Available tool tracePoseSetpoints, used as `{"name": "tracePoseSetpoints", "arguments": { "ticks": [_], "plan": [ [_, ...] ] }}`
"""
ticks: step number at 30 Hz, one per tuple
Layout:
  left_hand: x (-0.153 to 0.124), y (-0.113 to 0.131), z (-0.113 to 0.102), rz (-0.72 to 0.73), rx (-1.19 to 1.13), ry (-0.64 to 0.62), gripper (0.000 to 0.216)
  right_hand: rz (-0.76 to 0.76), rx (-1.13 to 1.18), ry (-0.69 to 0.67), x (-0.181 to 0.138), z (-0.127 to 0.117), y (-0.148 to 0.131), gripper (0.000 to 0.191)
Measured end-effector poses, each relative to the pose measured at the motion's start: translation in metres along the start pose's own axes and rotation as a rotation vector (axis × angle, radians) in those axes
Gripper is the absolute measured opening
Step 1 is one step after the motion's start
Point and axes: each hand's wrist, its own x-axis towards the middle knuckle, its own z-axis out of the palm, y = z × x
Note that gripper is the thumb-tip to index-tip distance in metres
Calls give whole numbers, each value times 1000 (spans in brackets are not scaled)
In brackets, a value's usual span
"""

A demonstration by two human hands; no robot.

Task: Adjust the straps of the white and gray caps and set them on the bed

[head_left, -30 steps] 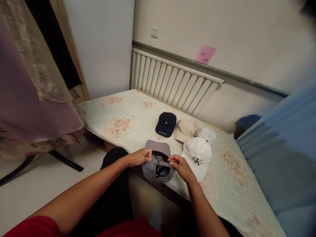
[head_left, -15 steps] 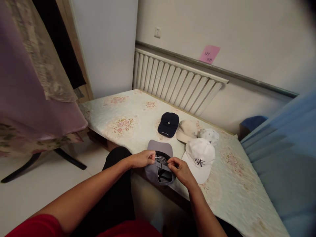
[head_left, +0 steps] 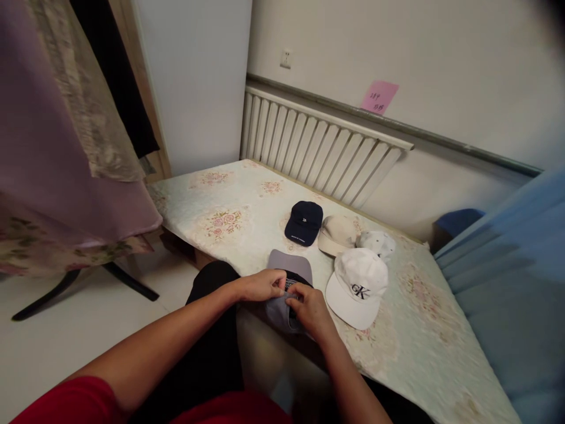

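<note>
A grey cap [head_left: 289, 264] lies upside down at the near edge of the flowered bed cover [head_left: 229, 200], its brim pointing away from me. My left hand [head_left: 260, 285] and my right hand [head_left: 309, 307] meet over the cap's back opening, both pinching its strap and rear fabric. Just right of it sits a white cap [head_left: 357, 285] with a dark logo. Behind stand a navy cap [head_left: 303, 222], a beige cap [head_left: 338, 234] and a small pale cap [head_left: 378, 242].
A white radiator [head_left: 318, 147] runs along the far wall under a pink note [head_left: 379, 97]. Hanging clothes on a rack [head_left: 66, 147] fill the left. Blue fabric [head_left: 512, 282] covers the right side. My dark-trousered knee [head_left: 212, 282] is against the bed edge.
My hands have drawn closer together over the grey cap's back, folding its rear part inward so less of the dark inside shows. The view shifted slightly left.
</note>
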Motion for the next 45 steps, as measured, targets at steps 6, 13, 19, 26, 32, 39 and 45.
{"name": "tracePoseSetpoints", "arguments": {
  "ticks": [6, 13, 19, 26, 32, 39, 45],
  "plan": [
    [3, -7, -1, 10, -127, -113, 26, 117, 224, -88, 8, -7, 17, 17],
    [5, -11, 1, 24, -87, -115, 24, 142, 362, -141, 8, -7, 24, 25],
    [4, -11, 4, 14, -101, -100, 21, 128, 416, -147, 7, -8, 27, 25],
    [4, -2, 26, 77, 91, 180, 12, 92, 452, -111, 7, -8, 27, 22],
    [4, -1, 42, 9, 90, 301, 5, 58, 473, -38, 3, -9, 27, 16],
    [4, -1, 39, -15, -179, 99, 6, -24, 558, 8, 1, -6, 29, 12],
    [3, -5, 36, -35, -366, 37, 18, -32, 704, -19, -1, -7, 22, 20]
  ]
}}
